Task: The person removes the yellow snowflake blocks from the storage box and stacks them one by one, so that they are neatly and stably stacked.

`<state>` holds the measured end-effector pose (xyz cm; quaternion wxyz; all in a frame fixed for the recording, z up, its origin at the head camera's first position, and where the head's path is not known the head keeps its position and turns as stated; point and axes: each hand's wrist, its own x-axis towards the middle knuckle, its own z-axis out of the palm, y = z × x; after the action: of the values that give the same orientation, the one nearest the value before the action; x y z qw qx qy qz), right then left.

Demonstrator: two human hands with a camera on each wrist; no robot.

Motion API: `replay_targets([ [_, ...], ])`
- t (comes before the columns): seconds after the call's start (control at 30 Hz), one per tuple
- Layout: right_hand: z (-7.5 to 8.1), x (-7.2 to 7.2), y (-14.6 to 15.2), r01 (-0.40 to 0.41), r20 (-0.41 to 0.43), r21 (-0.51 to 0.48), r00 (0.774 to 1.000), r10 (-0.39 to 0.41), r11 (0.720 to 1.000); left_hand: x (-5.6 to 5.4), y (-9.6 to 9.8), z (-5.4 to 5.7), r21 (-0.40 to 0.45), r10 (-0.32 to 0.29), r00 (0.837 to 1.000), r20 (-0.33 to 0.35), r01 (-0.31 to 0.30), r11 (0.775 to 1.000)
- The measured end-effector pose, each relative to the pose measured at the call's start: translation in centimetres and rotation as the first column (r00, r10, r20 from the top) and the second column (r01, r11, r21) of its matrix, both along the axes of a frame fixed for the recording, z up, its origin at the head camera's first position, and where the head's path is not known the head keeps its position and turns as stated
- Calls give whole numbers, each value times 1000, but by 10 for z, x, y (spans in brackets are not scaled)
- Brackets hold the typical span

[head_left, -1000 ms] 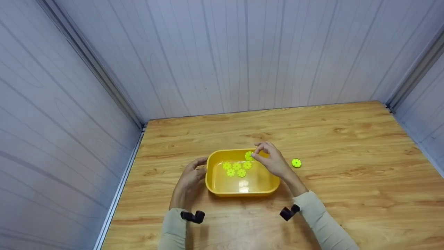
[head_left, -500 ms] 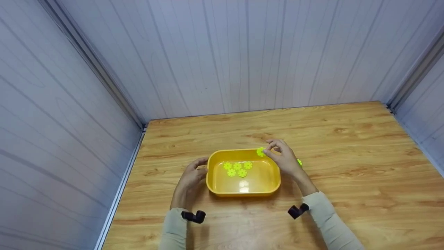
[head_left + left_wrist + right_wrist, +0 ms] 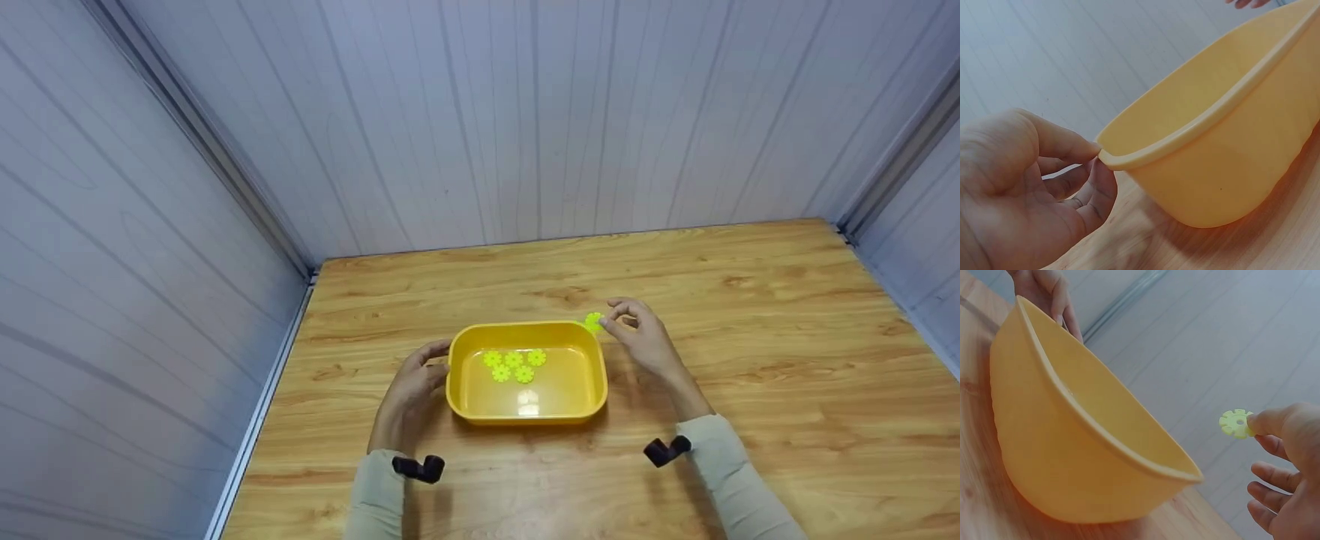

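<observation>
A yellow plastic basin (image 3: 527, 418) with rounded corners stands on the table. My left hand (image 3: 409, 386) pinches its left rim between thumb and fingers, as the left wrist view shows. Past the basin's back right corner, my right hand (image 3: 645, 341) holds a neon yellow-green notched plastic disc (image 3: 1232, 422) between thumb and index finger, its other fingers loosely bent. The disc is flower-like, with a small centre hole, and is held above rim height in the right wrist view. Inside the basin, several matching discs (image 3: 513, 359) lie flat in two short rows on its floor.
The wood-grain table (image 3: 765, 337) stretches away to the right of the basin. A pale panelled wall (image 3: 487, 135) stands behind, with another panelled wall (image 3: 135, 262) at the left. Small black cameras (image 3: 420, 469) sit at both wrists.
My right hand has carried its disc rightward, from over the basin to beyond its back right corner. A loose disc on the table is now hidden behind that hand. My left hand stays put.
</observation>
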<state>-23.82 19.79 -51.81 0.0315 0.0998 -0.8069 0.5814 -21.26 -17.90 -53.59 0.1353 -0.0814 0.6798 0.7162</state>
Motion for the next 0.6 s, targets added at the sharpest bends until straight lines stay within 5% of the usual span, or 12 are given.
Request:
replay_targets([
  [0.17, 9, 5, 11, 19, 36, 7, 999, -19, 1000, -1, 0, 1, 4, -5, 999, 41, 5, 1000],
  [0.33, -11, -2, 27, 53, 47, 9, 997, -53, 999, -2, 1, 0, -1, 14, 998, 59, -14, 1000],
  [0.6, -21, 0, 46, 73, 113, 41, 991, -77, 997, -2, 1, -1, -3, 16, 999, 51, -15, 1000],
])
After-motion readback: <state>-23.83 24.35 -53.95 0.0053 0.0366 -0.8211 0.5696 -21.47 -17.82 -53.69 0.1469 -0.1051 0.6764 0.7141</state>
